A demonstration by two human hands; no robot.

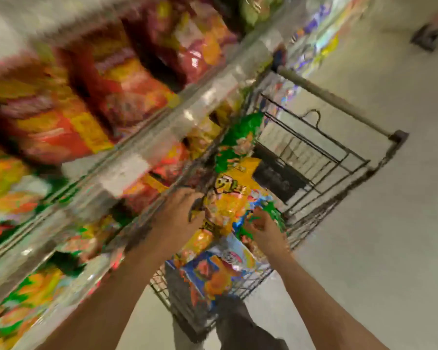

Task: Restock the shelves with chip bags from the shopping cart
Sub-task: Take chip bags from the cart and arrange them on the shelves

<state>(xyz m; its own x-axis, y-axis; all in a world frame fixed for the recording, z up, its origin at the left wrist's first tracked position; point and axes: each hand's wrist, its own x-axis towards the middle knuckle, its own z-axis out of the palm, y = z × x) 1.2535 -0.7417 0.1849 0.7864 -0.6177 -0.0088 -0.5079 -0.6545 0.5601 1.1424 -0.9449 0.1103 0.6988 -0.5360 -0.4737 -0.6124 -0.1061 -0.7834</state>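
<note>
head view, tilted and badly blurred: both bare arms reach down into the shopping cart (339,157), a wire basket standing just beside the shelves (147,137) on the left. the left hand (180,210) lies against the left edge of a yellow chip bag (228,198) on top of the pile, its fingers curled at the bag's side; whether they actually pinch it i cannot tell through the blur. the right hand (263,228) sits on the right side of the same pile, fingers bent into green packaging (271,210), grip equally unclear. a blue chip bag (213,271) lies nearer the body in the cart, a green chip bag (240,137) farther off. red and orange bags (91,97) fill the shelves. pale floor (377,236) lies on the right.
</note>
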